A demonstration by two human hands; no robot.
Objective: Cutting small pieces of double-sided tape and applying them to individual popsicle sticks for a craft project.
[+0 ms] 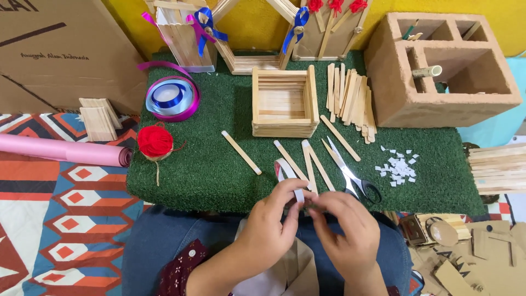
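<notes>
Green artificial turf (208,164) covers the low work surface before me. At its near edge, my left hand (271,222) and right hand (345,230) pinch between their fingertips a small roll of tape (286,171), its white strip drawn out between them. Just beyond lie loose craft sticks (315,161) and scissors (353,178); farther off, a square stick box (284,103), a stick pile (350,98), paper bits (399,167), red yarn (155,141) and a ribbon spool (172,97).
</notes>
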